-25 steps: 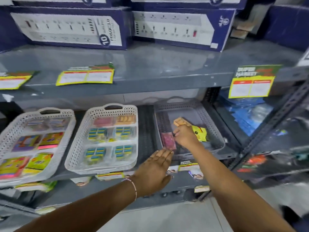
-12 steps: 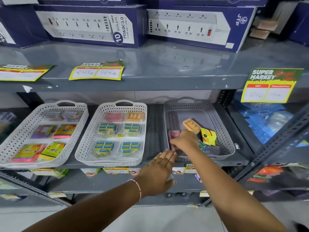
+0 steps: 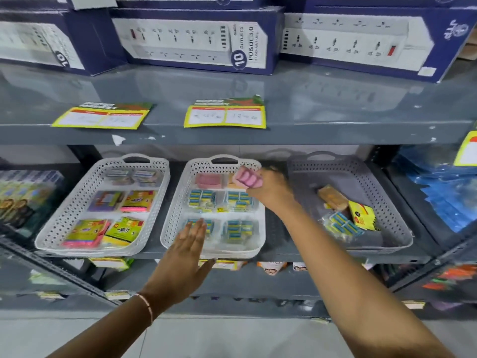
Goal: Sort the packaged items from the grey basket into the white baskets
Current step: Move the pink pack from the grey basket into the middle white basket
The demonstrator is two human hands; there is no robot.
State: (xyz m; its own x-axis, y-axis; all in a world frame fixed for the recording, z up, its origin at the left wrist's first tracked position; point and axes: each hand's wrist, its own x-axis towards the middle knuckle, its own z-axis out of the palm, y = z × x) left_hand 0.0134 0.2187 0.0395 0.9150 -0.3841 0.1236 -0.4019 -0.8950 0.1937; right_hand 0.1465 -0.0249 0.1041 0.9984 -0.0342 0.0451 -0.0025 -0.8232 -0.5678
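Note:
My right hand (image 3: 271, 188) grips a pink packet (image 3: 247, 180) above the far right corner of the middle white basket (image 3: 172, 215), close to another pink packet (image 3: 208, 180) lying there. That basket also holds several blue-and-yellow packets (image 3: 201, 198). My left hand (image 3: 184, 259) hovers flat with fingers apart over the basket's front rim and holds nothing. The grey basket (image 3: 397, 228) on the right contains an orange packet (image 3: 333, 197), a yellow packet (image 3: 361, 215) and a blue packet (image 3: 344, 226). The left white basket (image 3: 77, 200) carries yellow, pink and purple packets.
All three baskets stand side by side on a grey metal shelf (image 3: 278, 253). The shelf above (image 3: 232, 130) overhangs them, with yellow price tags (image 3: 225, 116) and power-strip boxes (image 3: 196, 40). Blue bagged goods (image 3: 449, 197) fill the bay to the right.
My right hand lifted a pink packet out of the grey basket and carried it left over the middle white basket. My left hand shifted left toward that basket's front.

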